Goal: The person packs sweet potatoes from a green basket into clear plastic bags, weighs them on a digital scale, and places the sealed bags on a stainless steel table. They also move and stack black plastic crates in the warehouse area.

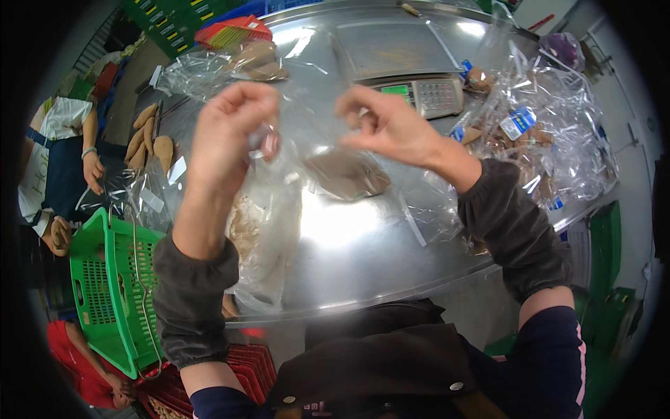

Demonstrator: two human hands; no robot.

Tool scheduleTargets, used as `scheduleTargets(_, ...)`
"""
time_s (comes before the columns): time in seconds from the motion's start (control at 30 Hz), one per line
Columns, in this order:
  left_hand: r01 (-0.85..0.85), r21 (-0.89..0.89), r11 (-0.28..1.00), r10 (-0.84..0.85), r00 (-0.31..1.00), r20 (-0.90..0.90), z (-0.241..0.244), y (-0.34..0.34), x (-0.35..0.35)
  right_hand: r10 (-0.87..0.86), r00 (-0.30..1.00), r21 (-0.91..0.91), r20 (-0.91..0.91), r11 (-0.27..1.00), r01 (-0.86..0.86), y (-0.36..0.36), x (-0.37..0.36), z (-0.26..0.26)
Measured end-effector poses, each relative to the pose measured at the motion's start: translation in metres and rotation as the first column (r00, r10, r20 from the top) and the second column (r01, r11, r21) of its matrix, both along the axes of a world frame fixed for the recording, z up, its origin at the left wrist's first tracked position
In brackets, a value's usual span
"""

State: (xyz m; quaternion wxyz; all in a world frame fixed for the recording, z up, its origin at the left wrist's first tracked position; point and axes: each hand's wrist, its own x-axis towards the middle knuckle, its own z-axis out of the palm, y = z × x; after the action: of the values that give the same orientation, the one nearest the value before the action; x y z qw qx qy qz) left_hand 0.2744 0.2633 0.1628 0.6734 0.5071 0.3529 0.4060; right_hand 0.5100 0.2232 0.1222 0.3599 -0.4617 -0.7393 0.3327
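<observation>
My left hand [235,118], blurred, is raised over the table with its fingers curled around a small red-and-white item [270,142], mostly hidden. To its right my right hand [390,125] hovers with thumb and curled fingers apart; nothing shows clearly between them. Below and between both hands, a clear plastic bag of brown tubers [348,173], like sweet potatoes, lies on the stainless steel table [335,272]. Beside my left forearm lies cloudy plastic film [267,251]. A digital scale [432,97] with a lit green display and a flat metal pan stands beyond my right hand.
Bagged tubers [523,141] with blue labels crowd the right side. Another bag of tubers [256,60] and a red basket [233,31] sit at the far left. Loose tubers [144,137] lie left, above a green crate [112,283]. Two other people stand at the left.
</observation>
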Motion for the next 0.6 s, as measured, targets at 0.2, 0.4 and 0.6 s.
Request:
scheduleTargets(0.2, 0.125, -0.018, 0.992, -0.126, 0.991, -0.044, 0.013, -0.070, 0.034, 0.009, 0.966, 0.011, 0.258, 1.000, -0.012, -0.054, -0.039, -0.018)
scheduleTargets(0.4, -0.059, 0.460, 0.886, 0.133, 0.983, -0.130, 0.044, -0.102, 0.019, -0.077, 0.985, 0.036, -0.157, 0.996, 0.083, -0.068, -0.017, -0.022)
scheduleTargets(0.6, -0.195, 0.296, 0.935, 0.203, 0.979, 0.005, 0.018, -0.112, -0.084, -0.419, 0.836, 0.016, -0.354, 0.891, 0.453, -0.108, 0.055, 0.077)
